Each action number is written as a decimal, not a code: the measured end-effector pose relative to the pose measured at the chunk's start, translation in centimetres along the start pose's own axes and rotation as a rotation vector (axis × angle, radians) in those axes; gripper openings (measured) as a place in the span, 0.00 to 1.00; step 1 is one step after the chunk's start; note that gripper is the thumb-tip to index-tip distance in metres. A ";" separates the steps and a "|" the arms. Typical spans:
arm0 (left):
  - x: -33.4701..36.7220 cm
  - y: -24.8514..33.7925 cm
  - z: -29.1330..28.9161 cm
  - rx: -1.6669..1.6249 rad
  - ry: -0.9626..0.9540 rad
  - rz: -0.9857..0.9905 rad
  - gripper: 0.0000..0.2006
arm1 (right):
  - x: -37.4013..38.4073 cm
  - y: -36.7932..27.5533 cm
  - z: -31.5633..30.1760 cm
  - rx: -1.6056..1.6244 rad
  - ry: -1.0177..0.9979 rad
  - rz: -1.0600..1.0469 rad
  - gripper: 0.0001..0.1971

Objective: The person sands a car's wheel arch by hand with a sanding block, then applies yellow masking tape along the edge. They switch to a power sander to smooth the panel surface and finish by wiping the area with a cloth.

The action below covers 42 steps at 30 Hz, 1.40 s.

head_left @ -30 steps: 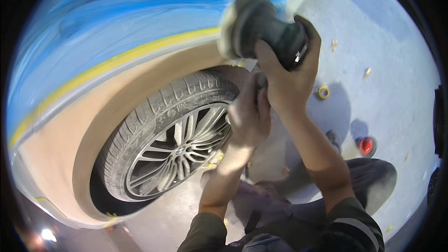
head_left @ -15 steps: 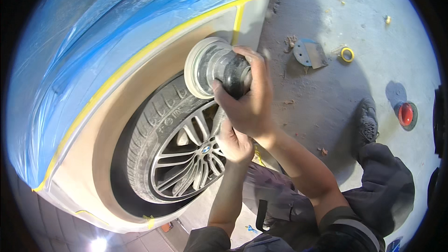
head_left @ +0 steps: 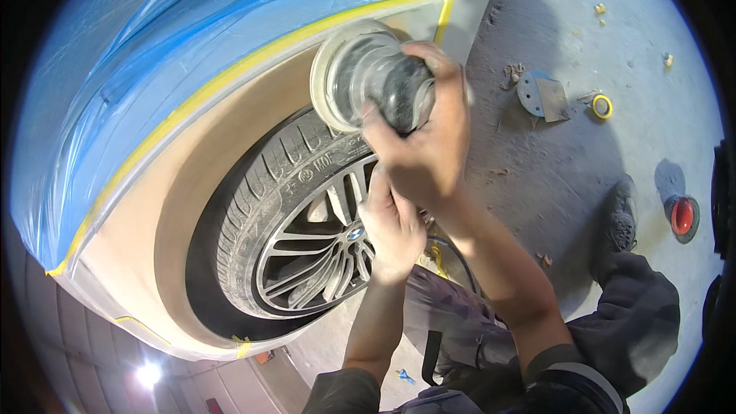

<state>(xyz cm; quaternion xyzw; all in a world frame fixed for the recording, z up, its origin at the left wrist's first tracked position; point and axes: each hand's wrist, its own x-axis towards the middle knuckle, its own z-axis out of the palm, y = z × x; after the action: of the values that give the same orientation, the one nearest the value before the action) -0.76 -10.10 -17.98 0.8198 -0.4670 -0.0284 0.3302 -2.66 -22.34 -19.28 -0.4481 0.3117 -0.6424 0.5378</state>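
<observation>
My right hand (head_left: 429, 126) is closed around the dark, rounded top of an orbital sander (head_left: 372, 80). The sander's pale round pad lies against the fender (head_left: 172, 207) at the upper part of the wheel arch. Lower down, my left hand (head_left: 391, 222) is closed at the sander's rear end, which the hands mostly hide. Beneath the tool is a dusty tyre (head_left: 245, 222) on a multi-spoke alloy wheel (head_left: 307, 245). Yellow masking tape (head_left: 268, 61) runs along the fender and borders blue plastic film (head_left: 176, 31).
On the floor (head_left: 567, 169) to the right lie a sanding disc (head_left: 530, 92) beside a grey flat piece (head_left: 552, 100), a yellow tape roll (head_left: 602, 106) and a red-topped round block (head_left: 681, 215). A dark hose (head_left: 464, 264) passes behind my forearms. My shoe (head_left: 621, 218) stands at right.
The sander and both hands have shifted slightly up along the wheel arch relative to the tyre. The view has shifted too, with floor items now farther right and lower.
</observation>
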 end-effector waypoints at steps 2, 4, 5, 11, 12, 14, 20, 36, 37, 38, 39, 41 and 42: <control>-0.7 0.1 -1.3 0.004 0.061 0.107 0.19 | -0.4 -2.1 0.7 -0.041 -0.014 -0.089 0.32; -1.9 -0.2 -3.1 -0.041 0.067 0.168 0.21 | -1.2 -4.6 1.6 0.073 -0.145 -0.012 0.35; -2.4 -0.6 -3.5 -0.077 0.130 0.170 0.20 | -1.7 -6.0 2.1 0.050 -0.154 -0.093 0.37; -5.3 -6.0 -3.0 -0.358 0.666 -0.117 0.20 | -3.0 -8.7 3.6 0.183 -0.396 -0.115 0.48; -5.5 -6.2 -2.5 -0.345 0.657 -0.151 0.20 | -2.8 -7.8 3.1 0.180 -0.333 -0.047 0.42; -5.1 -5.7 -1.2 -0.282 0.526 -0.165 0.20 | -1.9 -4.5 1.7 0.074 -0.203 -0.062 0.36; -1.0 -0.8 1.2 -0.013 -0.151 -0.281 0.15 | 0.0 2.0 -1.5 0.004 -0.007 0.369 0.29; -1.1 1.8 -0.1 0.033 -0.060 -0.050 0.16 | 0.4 -1.1 -1.4 -0.046 -0.033 0.110 0.32; -1.1 1.8 0.0 0.044 -0.081 -0.106 0.15 | 0.7 -0.8 -1.2 -0.039 -0.034 0.122 0.32; -1.1 1.7 0.0 0.005 -0.063 -0.088 0.15 | 0.9 -0.7 -1.2 -0.019 -0.029 0.156 0.32; -1.1 1.5 0.0 -0.042 -0.044 -0.101 0.15 | 0.8 -1.0 -1.1 -0.115 -0.064 0.100 0.29; -1.7 1.3 -0.7 -0.072 0.004 -0.124 0.14 | 0.6 -2.0 -0.4 -0.019 -0.113 0.044 0.32; -2.5 1.5 -1.4 -0.204 0.061 -0.263 0.17 | 0.3 -2.8 0.2 0.042 -0.108 0.001 0.33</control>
<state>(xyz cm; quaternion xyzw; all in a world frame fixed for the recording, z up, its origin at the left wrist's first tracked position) -2.79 -7.96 -16.64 0.8367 -0.3400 -0.0935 0.4190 -3.64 -22.02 -16.70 -0.4706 0.2690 -0.6235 0.5634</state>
